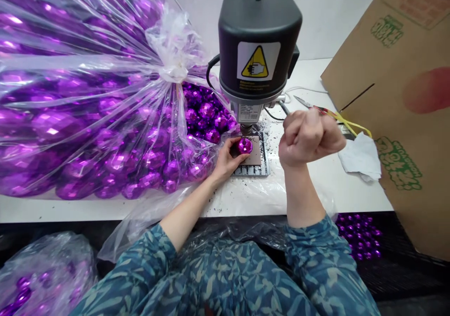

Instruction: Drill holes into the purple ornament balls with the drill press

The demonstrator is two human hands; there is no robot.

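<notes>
My left hand [228, 159] pinches a shiny purple faceted ball [245, 146] between thumb and fingers. A hole shows in the ball's top. It rests on a flat board [255, 153] over the slotted metal base [266, 166] of a small drill press [258, 30], right below the chuck [246, 129]. My right hand [311, 137] is raised to the right of the press, closed in a fist around the end of its feed lever [284, 107]. The fingers hide most of the lever's grip.
A big clear plastic bag [87, 119] of purple balls fills the left. Scissors [305, 102], a crumpled white cloth [361, 156] and a cardboard box [401, 86] stand right. Dark shavings litter the white table [362, 194]. Below are another bag [52, 269] and more purple balls [358, 236].
</notes>
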